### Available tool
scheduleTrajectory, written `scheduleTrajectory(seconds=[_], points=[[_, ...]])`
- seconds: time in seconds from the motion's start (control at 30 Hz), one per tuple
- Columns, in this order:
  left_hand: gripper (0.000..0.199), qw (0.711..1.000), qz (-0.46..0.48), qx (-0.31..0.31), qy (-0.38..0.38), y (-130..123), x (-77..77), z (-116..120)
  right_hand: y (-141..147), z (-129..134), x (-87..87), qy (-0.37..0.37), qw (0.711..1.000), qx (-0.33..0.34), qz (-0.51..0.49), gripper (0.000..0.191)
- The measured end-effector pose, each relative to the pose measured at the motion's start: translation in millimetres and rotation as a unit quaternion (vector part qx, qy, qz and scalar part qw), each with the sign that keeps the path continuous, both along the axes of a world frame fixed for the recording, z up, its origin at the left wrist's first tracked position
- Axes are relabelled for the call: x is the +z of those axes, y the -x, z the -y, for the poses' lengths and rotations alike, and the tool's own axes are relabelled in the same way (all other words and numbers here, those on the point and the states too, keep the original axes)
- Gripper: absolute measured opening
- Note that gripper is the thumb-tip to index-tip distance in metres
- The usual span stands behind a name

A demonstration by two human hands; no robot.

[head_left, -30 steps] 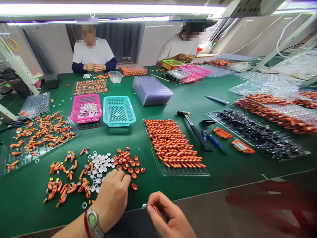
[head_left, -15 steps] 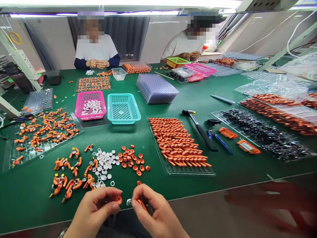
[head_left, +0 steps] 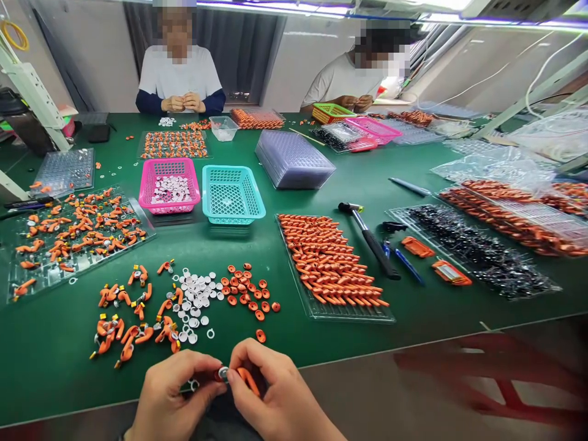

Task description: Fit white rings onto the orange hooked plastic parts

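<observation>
At the table's front edge, my left hand (head_left: 177,392) pinches a small orange cap, mostly covered by its fingers. A round grey-white part (head_left: 223,373) meets the cap between the fingertips of both hands. My right hand (head_left: 275,392) is closed on a curved orange piece (head_left: 248,380), which shows between thumb and fingers. Just beyond the hands lie white discs (head_left: 197,291), loose orange caps (head_left: 241,285) and, to the left, orange pieces with yellow ends (head_left: 131,334).
A pink basket (head_left: 169,208) of white parts and a turquoise basket (head_left: 233,211) stand mid-table. Right of them are a tray of orange pieces (head_left: 331,263), a hammer (head_left: 372,242) and dark parts (head_left: 478,251). Two people sit across the table.
My right hand has moved left towards my left hand, bringing the grey-white part against the orange cap. The whole view has shifted slightly.
</observation>
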State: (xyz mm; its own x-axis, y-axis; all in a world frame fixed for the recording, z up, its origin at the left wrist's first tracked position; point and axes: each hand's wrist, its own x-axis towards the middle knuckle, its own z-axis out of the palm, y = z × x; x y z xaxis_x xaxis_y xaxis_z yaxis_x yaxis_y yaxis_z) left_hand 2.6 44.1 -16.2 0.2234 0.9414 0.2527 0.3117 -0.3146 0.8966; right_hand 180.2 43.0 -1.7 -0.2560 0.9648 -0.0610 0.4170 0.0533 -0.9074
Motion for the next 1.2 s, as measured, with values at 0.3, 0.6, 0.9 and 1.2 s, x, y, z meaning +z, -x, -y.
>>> scheduleTrajectory(seconds=[0.3,0.6,0.9,1.2], points=[[0.02,0.998,-0.034,-0.013,-0.05,-0.6,-1.4,2.4,2.2,2.0,-4.3,-0.055,0.998,-0.002,0.04,0.013],[0.006,0.989,-0.073,-0.002,-0.129,-3.7,5.1,0.7,1.1,2.0,-4.8,-0.072,0.996,0.025,0.039,0.012],[0.003,0.989,-0.042,-0.013,-0.139,-4.2,8.9,0.8,-9.9,-6.5,5.7,0.044,0.995,0.053,-0.077,0.004],[0.014,0.984,-0.049,-0.054,-0.164,-1.0,6.7,1.6,-12.0,-14.7,4.1,0.123,0.97,0.09,-0.188,0.01]])
